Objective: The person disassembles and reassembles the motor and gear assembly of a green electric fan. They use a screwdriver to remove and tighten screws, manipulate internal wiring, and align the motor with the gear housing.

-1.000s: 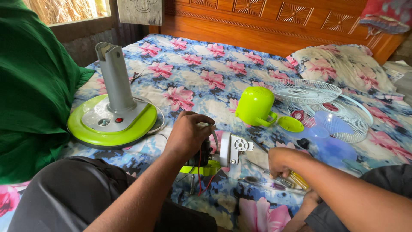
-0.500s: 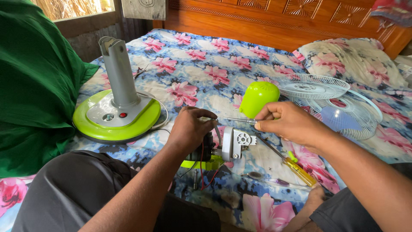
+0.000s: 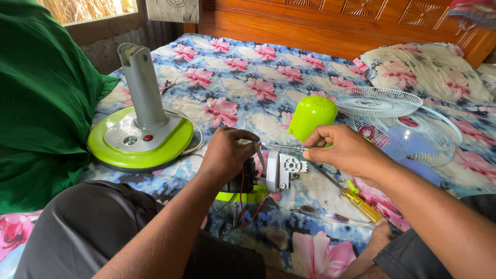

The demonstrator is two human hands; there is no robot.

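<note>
My left hand [image 3: 226, 154] grips the top of a small fan motor [image 3: 268, 176] with a white front plate, black body and red and black wires, lying on the flowered bedsheet. My right hand [image 3: 345, 150] pinches a thin metal rod-like tool [image 3: 281, 146] that runs level from its fingers to the left hand's fingertips, just above the motor. A lime green motor cover [image 3: 311, 116] lies just behind the hands. A yellow-handled screwdriver [image 3: 358, 202] rests on the sheet below my right wrist.
A lime green and grey fan base with an upright grey column [image 3: 140, 124] stands at the left. White wire fan guards [image 3: 398, 119] and a blue blade lie at the right. Green cloth [image 3: 36, 98] fills the left edge. A wooden headboard [image 3: 330, 23] runs behind.
My right hand rose from the sheet near the screwdriver and came over to the motor, now holding the thin metal tool against the left hand's fingertips. The left hand stayed on the motor.
</note>
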